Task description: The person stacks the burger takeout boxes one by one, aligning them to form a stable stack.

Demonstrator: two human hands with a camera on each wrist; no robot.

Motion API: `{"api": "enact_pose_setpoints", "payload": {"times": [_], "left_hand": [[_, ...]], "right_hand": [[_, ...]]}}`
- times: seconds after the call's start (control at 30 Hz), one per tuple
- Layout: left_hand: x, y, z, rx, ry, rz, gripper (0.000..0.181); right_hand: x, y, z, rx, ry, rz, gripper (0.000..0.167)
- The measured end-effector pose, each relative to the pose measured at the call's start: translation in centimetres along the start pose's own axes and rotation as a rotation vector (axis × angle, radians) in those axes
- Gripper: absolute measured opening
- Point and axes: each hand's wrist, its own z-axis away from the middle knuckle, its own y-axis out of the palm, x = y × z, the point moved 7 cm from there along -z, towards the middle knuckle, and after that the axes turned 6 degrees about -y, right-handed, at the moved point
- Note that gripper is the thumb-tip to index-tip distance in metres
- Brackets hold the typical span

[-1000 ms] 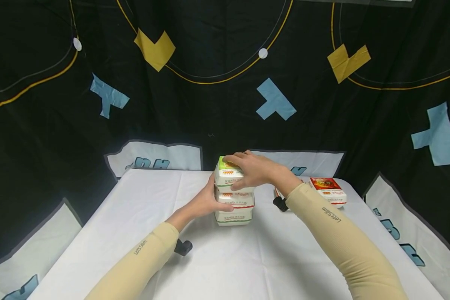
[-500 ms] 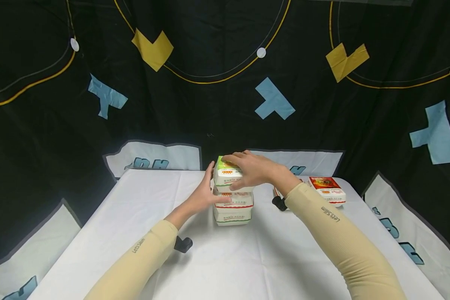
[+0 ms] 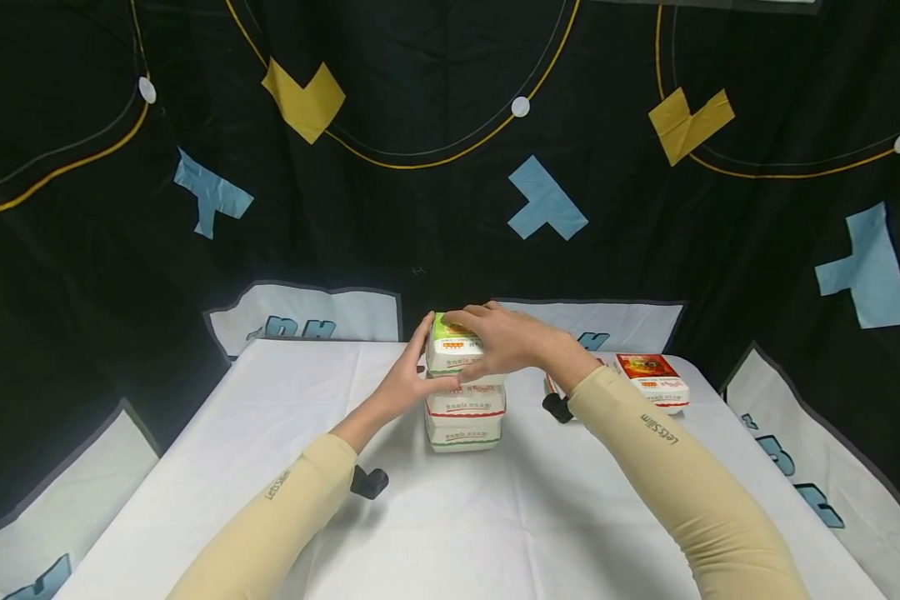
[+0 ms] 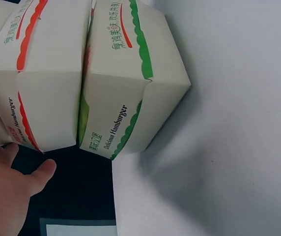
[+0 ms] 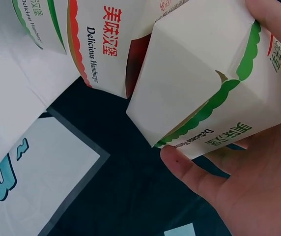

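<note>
- White cardboard stack (image 3: 465,408) of three boxes, placed mid-surface (image 3: 487,525): green-lidded top box (image 3: 446,357), red-trimmed middle box (image 3: 465,403), green-trimmed bottom box (image 3: 465,435).
- One red-lidded box (image 3: 651,382), well apart to the right of the stack; something else beside it is mostly hidden by the right forearm.
- Two hands, both at the stack: the right hand (image 3: 502,340) grasps the top box, fingers over its lid and thumb on its front; the left hand (image 3: 403,385) spreads its fairly straight fingers along the stack's left side, unclenched.
- Since a second ago the left thumb has risen from the middle box to near the top box's lower edge; right hand and stack look unmoved.
- Open room lies left of the stack and before it; the surface's far edge is behind it.
</note>
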Motion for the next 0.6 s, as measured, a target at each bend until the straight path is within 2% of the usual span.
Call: {"api": "enact_pose_setpoints", "payload": {"times": [0.17, 0.6], "left_hand": [[-0.19, 0.02, -0.13, -0.001, 0.005, 0.001, 0.109], [-0.19, -0.05, -0.26, 0.002, -0.028, -0.01, 0.105]], "right_hand": [[0.1, 0.01, 0.07, -0.005, -0.01, 0.0, 0.095], [-0.1, -0.1, 0.34, 0.009, -0.011, -0.02, 0.095]]}}
